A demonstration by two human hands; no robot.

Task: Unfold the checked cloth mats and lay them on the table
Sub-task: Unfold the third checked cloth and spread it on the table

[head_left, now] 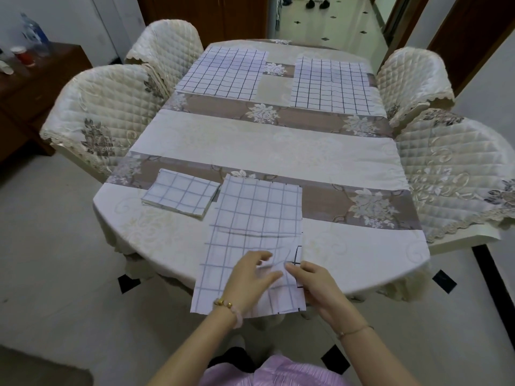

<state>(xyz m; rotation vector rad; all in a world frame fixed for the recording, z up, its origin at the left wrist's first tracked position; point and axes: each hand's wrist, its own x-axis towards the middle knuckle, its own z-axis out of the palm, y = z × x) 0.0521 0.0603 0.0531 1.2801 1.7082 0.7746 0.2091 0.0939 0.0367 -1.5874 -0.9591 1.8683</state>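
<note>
Checked mat: part-unfolded, overhanging near edge of table
Left hand: pinching its top layer
Right hand: pinching its edge

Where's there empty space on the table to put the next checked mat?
The table has a wide pale band across the middle, between the far left mat, the far right mat and the near ones, and it is bare. So is the near right corner, beside the half-open mat. It is crowded near left, where the folded stack sits close to that mat.
</note>
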